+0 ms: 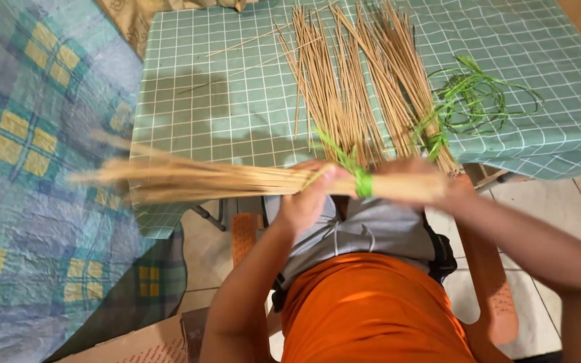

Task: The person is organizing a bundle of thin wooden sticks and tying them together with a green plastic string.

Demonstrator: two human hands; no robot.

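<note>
- Over the lap, just off the table (189, 94) edge, both hands are holding a bundle of thin sticks (203, 180) level.
- Left hand (307, 195) is closing its fingers around it beside the green tie (363, 183).
- Right hand (425, 183) is clamping the butt end.
- Sticks risk sliding out, judging by the fanning free ends.
- Loose sticks (351, 81) are lying on the table.
</note>
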